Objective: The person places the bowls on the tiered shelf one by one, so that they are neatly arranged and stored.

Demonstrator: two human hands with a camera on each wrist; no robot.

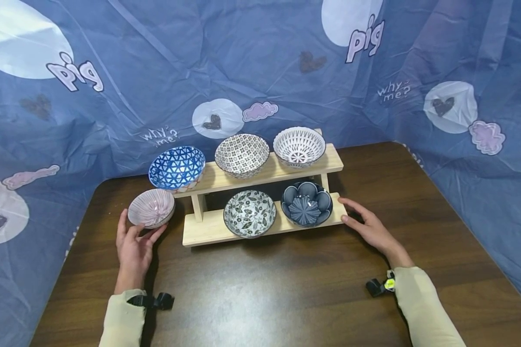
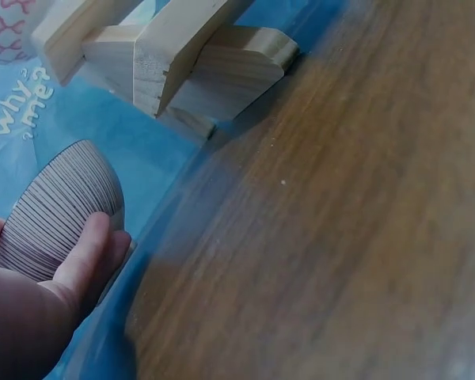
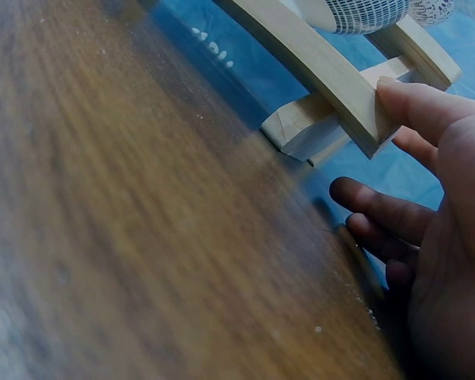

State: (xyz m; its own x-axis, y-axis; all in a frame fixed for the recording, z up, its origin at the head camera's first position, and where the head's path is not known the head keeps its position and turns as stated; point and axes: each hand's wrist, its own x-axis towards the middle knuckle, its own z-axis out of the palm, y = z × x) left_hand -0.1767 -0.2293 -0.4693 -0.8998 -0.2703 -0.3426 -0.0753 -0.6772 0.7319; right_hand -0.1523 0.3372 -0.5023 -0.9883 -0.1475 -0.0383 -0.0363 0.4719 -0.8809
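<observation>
At the left end of the wooden stand, my left hand grips a small bowl with pinkish-purple stripes fanning out inside. The left wrist view shows thin dark lines on this bowl's outside, with fingers and thumb around its lower part. My right hand holds the right end of the two-tier wooden stand, thumb at the front edge of the lower shelf and a finger at its back corner. On that shelf sit a leaf-patterned bowl and a dark blue flower-shaped bowl.
Along the upper shelf stand a blue-and-white triangle bowl, a brown-patterned bowl and a white bowl with dark dashes. The stand rests on a dark wooden table. A blue printed cloth hangs behind and beside it.
</observation>
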